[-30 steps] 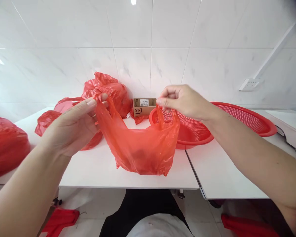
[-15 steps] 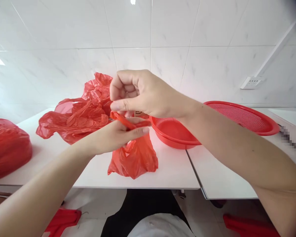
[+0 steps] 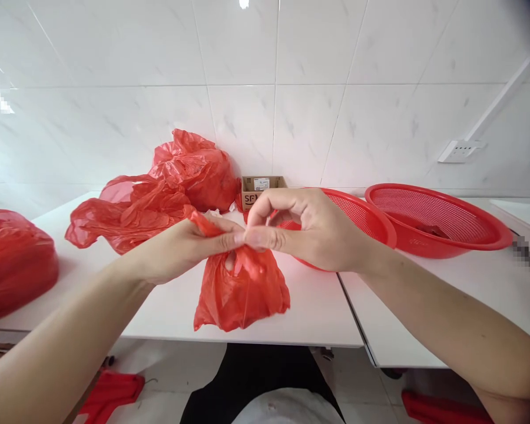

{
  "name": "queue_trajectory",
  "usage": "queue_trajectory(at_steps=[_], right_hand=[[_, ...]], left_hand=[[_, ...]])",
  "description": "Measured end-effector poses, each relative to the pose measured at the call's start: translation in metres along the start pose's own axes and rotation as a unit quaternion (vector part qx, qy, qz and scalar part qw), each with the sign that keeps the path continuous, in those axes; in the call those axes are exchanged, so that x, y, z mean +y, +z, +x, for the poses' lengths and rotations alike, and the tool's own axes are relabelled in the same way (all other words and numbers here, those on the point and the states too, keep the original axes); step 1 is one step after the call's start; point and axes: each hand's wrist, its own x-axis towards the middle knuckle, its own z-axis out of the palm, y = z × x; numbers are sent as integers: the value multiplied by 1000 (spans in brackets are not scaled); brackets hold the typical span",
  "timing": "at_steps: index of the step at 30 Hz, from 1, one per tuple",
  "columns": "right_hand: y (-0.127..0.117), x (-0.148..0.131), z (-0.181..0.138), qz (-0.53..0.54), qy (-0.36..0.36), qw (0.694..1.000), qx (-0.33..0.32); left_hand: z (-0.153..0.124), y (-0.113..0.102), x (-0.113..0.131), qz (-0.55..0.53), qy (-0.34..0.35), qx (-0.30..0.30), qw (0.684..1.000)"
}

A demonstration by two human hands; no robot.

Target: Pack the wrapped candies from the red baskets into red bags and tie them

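Note:
A small red plastic bag [image 3: 241, 291] rests on the white table [image 3: 168, 300] near its front edge, its top gathered together. My left hand [image 3: 189, 247] pinches the bag's handles from the left. From the right, my right hand [image 3: 304, 232] grips the same bunched handles, fingertips meeting the left hand's above the bag. What is inside the bag is hidden.
Crumpled red bags [image 3: 159, 194] lie behind at left, another full red bag [image 3: 13, 262] at the far left. A small cardboard box [image 3: 258, 189] stands by the tiled wall. Two red mesh baskets [image 3: 437, 218] sit at right. A seam splits the table [image 3: 351, 306]. Red items lie on the floor.
The bag was held wide open by both handles; the hands came together, crossed the handles, and now pinch them bunched above the closed bag. The right hand has dropped lower.

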Motion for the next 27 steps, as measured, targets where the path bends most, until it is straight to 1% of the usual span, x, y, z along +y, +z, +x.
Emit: queue_trajectory(at_steps=[2, 4, 6, 8, 10, 11, 12, 13, 15, 17, 19, 21, 23, 25, 27], right_hand=[[5, 10, 2, 21, 15, 1000, 1], [10, 26, 5, 43, 56, 997, -20], [14, 42, 6, 54, 90, 994, -43], [18, 54, 5, 63, 95, 992, -54], [19, 59, 3, 90, 98, 988, -75], [19, 59, 1, 104, 101, 985, -90], [19, 58, 0, 110, 103, 983, -101], [17, 55, -1, 109, 103, 983, -107], [12, 47, -4, 84, 92, 987, -106], [4, 39, -8, 39, 79, 992, -95], [-8, 37, -13, -20, 88, 992, -84], [-23, 44, -17, -89, 116, 987, -67], [-38, 59, -20, -159, 146, 976, -40], [-50, 75, -22, -201, 167, 965, -26], [-55, 88, -21, -217, 180, 959, -27]], left_hand=[[-3, 1, 3, 79, 0, -16, 997], [-5, 5, 3, 168, 1, -4, 986], [-7, 11, 0, 274, 37, 55, 960], [-8, 17, -6, 362, 95, 145, 916], [-8, 23, -13, 411, 158, 228, 868], [-9, 25, -16, 421, 183, 254, 851], [-10, 26, -18, 423, 202, 265, 843], [-11, 27, -20, 419, 217, 263, 842], [-15, 27, -21, 407, 232, 240, 850], [-22, 25, -25, 408, 228, 223, 856], [-31, 19, -31, 429, 210, 211, 853], [-42, 11, -40, 455, 188, 197, 848], [-54, 3, -50, 471, 174, 180, 846], [-64, -2, -59, 457, 157, 157, 861], [-71, -3, -64, 414, 124, 126, 893]])
